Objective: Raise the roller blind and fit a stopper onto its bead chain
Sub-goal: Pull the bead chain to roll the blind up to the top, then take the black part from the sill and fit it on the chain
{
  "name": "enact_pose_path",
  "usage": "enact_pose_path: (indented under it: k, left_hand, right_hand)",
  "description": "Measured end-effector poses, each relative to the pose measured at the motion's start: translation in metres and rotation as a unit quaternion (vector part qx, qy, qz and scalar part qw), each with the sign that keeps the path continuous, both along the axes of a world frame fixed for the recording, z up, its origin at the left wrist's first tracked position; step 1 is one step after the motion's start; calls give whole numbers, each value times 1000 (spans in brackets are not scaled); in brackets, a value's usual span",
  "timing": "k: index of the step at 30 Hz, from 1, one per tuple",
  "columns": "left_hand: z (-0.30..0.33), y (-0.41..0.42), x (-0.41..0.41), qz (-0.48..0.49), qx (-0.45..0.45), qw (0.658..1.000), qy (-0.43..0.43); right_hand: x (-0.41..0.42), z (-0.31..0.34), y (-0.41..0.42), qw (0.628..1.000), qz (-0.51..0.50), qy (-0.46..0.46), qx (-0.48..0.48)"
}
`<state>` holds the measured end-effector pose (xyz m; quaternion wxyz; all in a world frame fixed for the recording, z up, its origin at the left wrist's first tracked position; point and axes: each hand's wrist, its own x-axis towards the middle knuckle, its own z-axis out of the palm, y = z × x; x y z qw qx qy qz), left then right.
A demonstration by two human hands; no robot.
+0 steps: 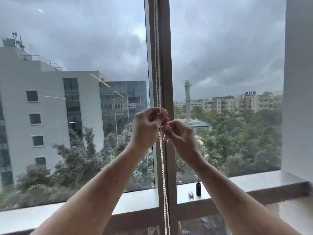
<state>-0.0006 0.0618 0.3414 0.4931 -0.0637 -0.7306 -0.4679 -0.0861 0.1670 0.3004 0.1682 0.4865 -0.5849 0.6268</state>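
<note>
While both forearms reach up toward the window, the left hand (147,127) is curled around the bead chain (162,160), its fingers folded over the strands at about the height of the far rooftops. Just beside it and slightly lower, the right hand (180,135) pinches the same chain with thumb and fingertips drawn together; something small and pale shows between the two hands, too small and blurred to tell whether it is the stopper. The fingertips of the two hands nearly touch.

Two white strands of the chain hang in front of the grey window mullion (165,56), running from the top edge of the view, through the hands, and on down past the bottom edge. No blind fabric shows over either glass pane. Open air lies to both sides of the hands, with a white wall (299,82) well off to the right.

Below, a pale window sill (254,184) runs along the glass. On it, right of the mullion and partly behind the right forearm, stand a small black cylinder (198,189) and, just to its left, a smaller clear or silvery piece (191,194) whose nature I cannot tell.
</note>
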Motion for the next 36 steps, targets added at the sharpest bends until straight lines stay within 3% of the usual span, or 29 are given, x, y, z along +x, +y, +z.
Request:
enact_pose_path:
  k: [9,20,30,36]
  left_hand:
    - [-114,-15,-17,-28,45,997,-55]
    - [-232,-10,-34,-38,173,974,-144]
    - [-294,-1,-38,-3,169,967,-192]
    - [-314,11,-35,0,203,959,-200]
  right_hand:
    - [-18,-96,6,995,-16,-71,75]
    - [-61,-222,13,959,-134,-208,137]
    - [-125,-266,16,904,-254,-312,144]
    - [-175,-269,6,881,-273,-340,183]
